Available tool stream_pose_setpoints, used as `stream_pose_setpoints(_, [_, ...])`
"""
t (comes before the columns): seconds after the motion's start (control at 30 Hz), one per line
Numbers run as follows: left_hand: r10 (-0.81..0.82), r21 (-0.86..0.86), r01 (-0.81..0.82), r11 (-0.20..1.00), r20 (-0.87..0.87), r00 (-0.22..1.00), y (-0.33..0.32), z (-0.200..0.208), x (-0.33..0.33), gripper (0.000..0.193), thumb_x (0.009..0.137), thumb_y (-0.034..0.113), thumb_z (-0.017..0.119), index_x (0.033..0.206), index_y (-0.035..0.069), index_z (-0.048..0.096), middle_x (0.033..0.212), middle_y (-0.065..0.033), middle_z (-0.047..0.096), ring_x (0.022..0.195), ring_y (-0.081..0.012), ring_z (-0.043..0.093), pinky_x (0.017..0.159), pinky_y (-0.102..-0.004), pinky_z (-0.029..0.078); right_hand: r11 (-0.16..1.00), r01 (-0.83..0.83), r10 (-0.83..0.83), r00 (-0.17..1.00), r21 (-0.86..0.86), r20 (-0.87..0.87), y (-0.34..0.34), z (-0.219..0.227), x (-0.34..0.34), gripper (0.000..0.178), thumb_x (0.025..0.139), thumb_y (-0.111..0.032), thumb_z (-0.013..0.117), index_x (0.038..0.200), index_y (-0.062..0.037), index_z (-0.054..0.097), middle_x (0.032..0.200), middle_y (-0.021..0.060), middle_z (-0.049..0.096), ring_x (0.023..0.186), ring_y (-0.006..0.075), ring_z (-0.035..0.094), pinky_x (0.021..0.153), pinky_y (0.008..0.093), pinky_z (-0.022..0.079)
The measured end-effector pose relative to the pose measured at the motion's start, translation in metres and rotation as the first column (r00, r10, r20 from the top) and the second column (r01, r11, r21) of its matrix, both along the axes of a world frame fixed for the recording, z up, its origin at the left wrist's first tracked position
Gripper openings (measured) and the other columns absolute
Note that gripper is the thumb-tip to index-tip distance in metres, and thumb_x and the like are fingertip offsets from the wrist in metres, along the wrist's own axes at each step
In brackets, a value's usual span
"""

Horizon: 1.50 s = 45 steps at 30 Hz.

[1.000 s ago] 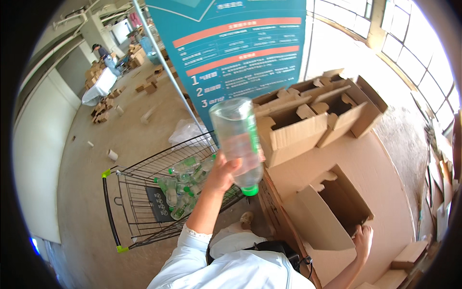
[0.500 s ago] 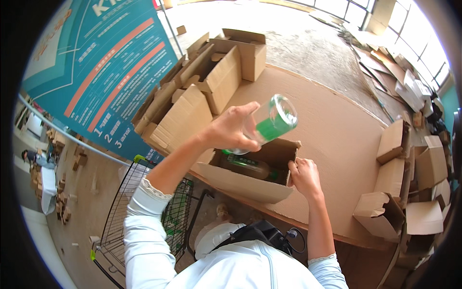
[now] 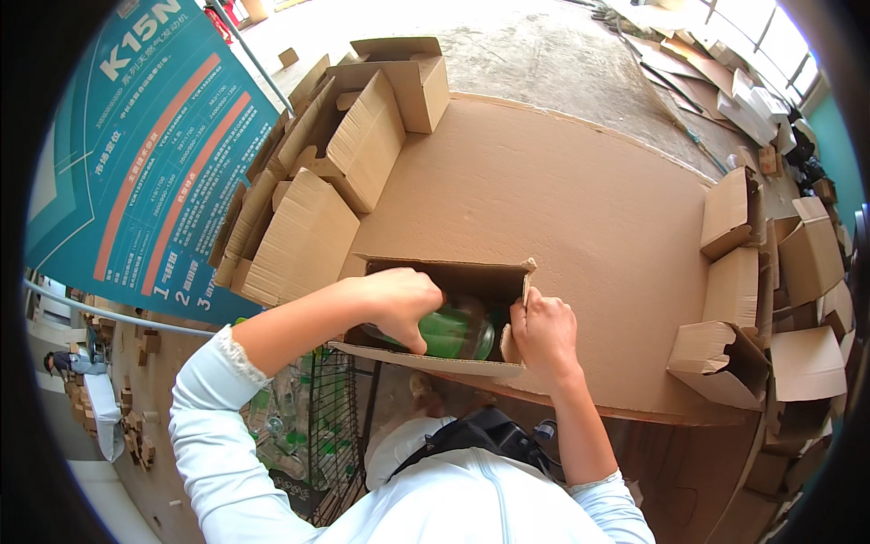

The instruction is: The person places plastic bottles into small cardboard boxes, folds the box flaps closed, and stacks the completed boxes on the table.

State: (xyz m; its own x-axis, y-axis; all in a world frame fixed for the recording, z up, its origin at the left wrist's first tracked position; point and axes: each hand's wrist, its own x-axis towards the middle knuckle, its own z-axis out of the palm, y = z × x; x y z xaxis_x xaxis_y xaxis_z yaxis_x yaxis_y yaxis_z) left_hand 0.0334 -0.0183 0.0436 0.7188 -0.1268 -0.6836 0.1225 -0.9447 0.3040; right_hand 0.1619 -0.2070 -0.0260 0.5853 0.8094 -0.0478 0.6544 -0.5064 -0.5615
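Note:
An open cardboard box [image 3: 435,361] sits at the near edge of the cardboard-covered table [image 3: 553,195]. My left hand [image 3: 401,304] reaches down into it, closed around a clear plastic bottle [image 3: 449,332] with a green label. The bottle lies on its side inside the box; its far end and whatever is under it are hidden. My right hand [image 3: 546,328] grips the right end wall of the box at a flap, fingers curled over the cardboard.
Open cardboard boxes [image 3: 308,227] line the table's left side, and more boxes [image 3: 725,363] stand along the right. A wire shopping cart [image 3: 331,426] with several green-labelled bottles is below left. A teal banner [image 3: 172,172] rises at the left. Flattened cardboard and cartons lie beyond the right side.
My left hand has lowered the bottle from above the box into it. My right hand stays on the box's right end. The view has shifted slightly.

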Motion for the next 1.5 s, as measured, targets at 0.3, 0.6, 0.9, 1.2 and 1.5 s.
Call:
stream_pose_setpoints(0.3, [-0.019,-0.263,-0.007,0.965,-0.097,0.995,-0.011,-0.098,0.023,0.065,0.085,0.042,0.067,0.132,0.0,0.05,0.126,-0.0252,0.058,0.119,-0.038,0.055,0.1,-0.0418,0.044,0.999,-0.001,0.001,1.0,-0.04,-0.007,-0.002,-0.003,0.002,0.027,0.089,-0.021,0.05,0.081,0.003,0.059,0.069,0.0255,0.063,0.071,0.0436,0.063,0.07,0.0512,0.05])
stream_pose_setpoints(0.6, [0.01,-0.049,-0.021,0.999,-0.229,0.973,-0.014,-0.049,-0.005,0.083,0.081,0.025,0.07,0.152,0.019,0.028,0.142,-0.0189,0.048,0.127,-0.0365,0.049,0.104,-0.0431,0.042,0.998,-0.034,0.033,0.999,-0.049,-0.014,-0.002,0.002,0.004,0.03,0.089,-0.023,0.052,0.08,0.0048,0.061,0.072,0.026,0.063,0.076,0.043,0.064,0.075,0.0496,0.05])
stream_pose_setpoints(0.9, [-0.204,0.138,0.302,0.943,-0.477,0.855,-0.009,-0.139,-0.019,0.037,0.081,0.031,0.067,0.111,0.01,0.072,0.118,-0.0157,0.067,0.11,-0.0314,0.063,0.089,-0.0437,0.051,0.998,-0.043,0.043,0.999,-0.051,-0.006,-0.007,0.002,0.001,0.028,0.089,-0.022,0.05,0.081,0.0029,0.061,0.075,0.0253,0.064,0.078,0.0438,0.063,0.075,0.0501,0.049])
stream_pose_setpoints(1.2, [0.303,0.073,-0.315,0.946,0.142,0.943,0.006,0.062,-0.071,0.048,0.083,0.042,0.07,0.107,0.001,0.069,0.108,-0.0214,0.067,0.105,-0.0361,0.064,0.093,-0.0445,0.05,0.98,-0.022,0.036,0.997,0.199,-0.065,-0.028,0.016,-0.011,0.051,0.096,-0.042,0.05,0.115,0.0044,0.06,0.106,0.0224,0.067,0.094,0.0394,0.065,0.082,0.044,0.051])
stream_pose_setpoints(1.5, [0.85,-0.361,-0.77,0.526,0.246,0.466,-0.032,-0.034,-0.142,0.08,0.07,0.042,0.082,0.133,0.003,0.051,0.139,-0.0188,0.048,0.13,-0.0369,0.043,0.107,-0.044,0.039,0.701,-0.175,0.684,0.44,0.691,-0.582,-0.055,-0.04,0.018,0.076,0.086,-0.069,0.053,0.132,-0.0093,0.059,0.148,0.0162,0.044,0.144,0.0326,0.026,0.115,0.0493,0.025])
